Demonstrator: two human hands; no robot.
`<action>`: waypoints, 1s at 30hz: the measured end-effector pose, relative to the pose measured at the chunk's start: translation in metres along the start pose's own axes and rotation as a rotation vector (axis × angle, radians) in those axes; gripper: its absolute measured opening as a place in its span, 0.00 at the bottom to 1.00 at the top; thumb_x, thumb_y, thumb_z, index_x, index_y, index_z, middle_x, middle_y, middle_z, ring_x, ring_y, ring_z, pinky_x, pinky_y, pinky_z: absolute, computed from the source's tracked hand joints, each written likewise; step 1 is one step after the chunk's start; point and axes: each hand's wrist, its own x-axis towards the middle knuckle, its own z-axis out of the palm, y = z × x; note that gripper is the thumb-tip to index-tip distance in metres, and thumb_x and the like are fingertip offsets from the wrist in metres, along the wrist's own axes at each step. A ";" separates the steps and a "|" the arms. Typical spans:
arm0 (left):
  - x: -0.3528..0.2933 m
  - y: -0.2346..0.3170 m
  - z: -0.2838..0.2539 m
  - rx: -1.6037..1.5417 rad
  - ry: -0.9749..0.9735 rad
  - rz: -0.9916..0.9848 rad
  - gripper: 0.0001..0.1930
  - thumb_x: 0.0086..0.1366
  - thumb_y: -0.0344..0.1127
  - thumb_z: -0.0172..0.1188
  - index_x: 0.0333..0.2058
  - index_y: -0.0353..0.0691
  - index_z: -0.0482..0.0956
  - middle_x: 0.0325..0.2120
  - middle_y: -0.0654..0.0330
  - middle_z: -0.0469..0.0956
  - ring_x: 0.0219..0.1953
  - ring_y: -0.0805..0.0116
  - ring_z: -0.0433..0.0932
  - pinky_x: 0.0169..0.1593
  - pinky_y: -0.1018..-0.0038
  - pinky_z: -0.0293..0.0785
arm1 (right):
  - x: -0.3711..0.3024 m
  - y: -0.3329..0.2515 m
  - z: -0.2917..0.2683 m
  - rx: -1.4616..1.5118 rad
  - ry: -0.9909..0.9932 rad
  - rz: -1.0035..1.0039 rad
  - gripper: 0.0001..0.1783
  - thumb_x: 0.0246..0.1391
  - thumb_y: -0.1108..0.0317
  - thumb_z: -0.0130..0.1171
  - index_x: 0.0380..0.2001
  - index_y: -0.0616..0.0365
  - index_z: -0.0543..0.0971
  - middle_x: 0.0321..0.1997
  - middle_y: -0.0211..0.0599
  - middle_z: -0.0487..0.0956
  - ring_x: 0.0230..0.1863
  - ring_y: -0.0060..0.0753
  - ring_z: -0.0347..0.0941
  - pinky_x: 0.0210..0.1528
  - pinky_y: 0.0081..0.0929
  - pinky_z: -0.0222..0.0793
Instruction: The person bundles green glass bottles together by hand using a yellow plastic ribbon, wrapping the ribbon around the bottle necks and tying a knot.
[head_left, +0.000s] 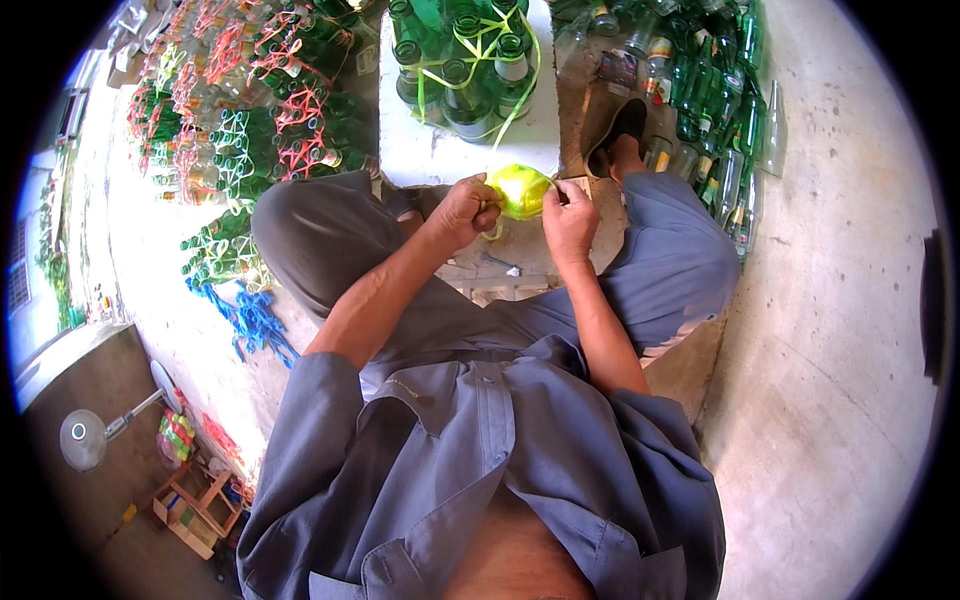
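Observation:
A shiny yellow-green ball of plastic twine (522,192) is between my two hands, just in front of a white block (432,158). My left hand (466,210) is closed, its fingers against the ball's left side. On the opposite side, my right hand (571,222) pinches the edge of the ball between thumb and fingers. A thin strand of the same colour runs from the ball up to several upright green glass bottles (467,102) on the block. Flat strands of the twine cross between the bottle necks and loop around them.
Many bottles tied with red, green and white strands (245,145) stand at the far left. Loose green and clear bottles (715,110) lie piled at the right. A blue tangle of cord (252,322) is on the floor beside my left knee. A lamp (84,440) stands at the lower left.

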 end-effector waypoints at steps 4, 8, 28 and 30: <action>0.001 -0.001 -0.003 -0.015 -0.028 -0.047 0.05 0.57 0.24 0.53 0.33 0.39 0.71 0.17 0.65 0.65 0.11 0.77 0.56 0.17 0.77 0.50 | 0.002 0.010 0.003 0.058 0.030 0.081 0.10 0.49 0.70 0.59 0.33 0.63 0.83 0.28 0.50 0.82 0.29 0.46 0.80 0.36 0.33 0.74; 0.002 -0.001 0.000 -0.034 -0.033 -0.036 0.05 0.56 0.25 0.51 0.32 0.41 0.71 0.17 0.65 0.65 0.10 0.77 0.54 0.16 0.77 0.48 | 0.002 0.030 0.007 0.197 -0.001 0.226 0.10 0.51 0.69 0.58 0.32 0.65 0.82 0.22 0.39 0.80 0.24 0.36 0.76 0.32 0.29 0.72; 0.002 0.009 0.001 -0.112 0.015 0.060 0.07 0.56 0.25 0.50 0.34 0.44 0.72 0.17 0.68 0.64 0.11 0.76 0.53 0.20 0.77 0.54 | 0.009 0.017 -0.011 1.095 -0.350 1.084 0.09 0.57 0.69 0.53 0.35 0.65 0.75 0.27 0.38 0.77 0.25 0.32 0.75 0.28 0.34 0.76; 0.001 0.011 0.003 -0.102 0.016 0.079 0.07 0.57 0.26 0.50 0.34 0.44 0.72 0.16 0.68 0.63 0.11 0.76 0.53 0.20 0.77 0.55 | 0.008 0.020 -0.009 1.130 -0.329 1.093 0.08 0.56 0.71 0.52 0.35 0.66 0.75 0.27 0.39 0.77 0.26 0.33 0.74 0.29 0.34 0.76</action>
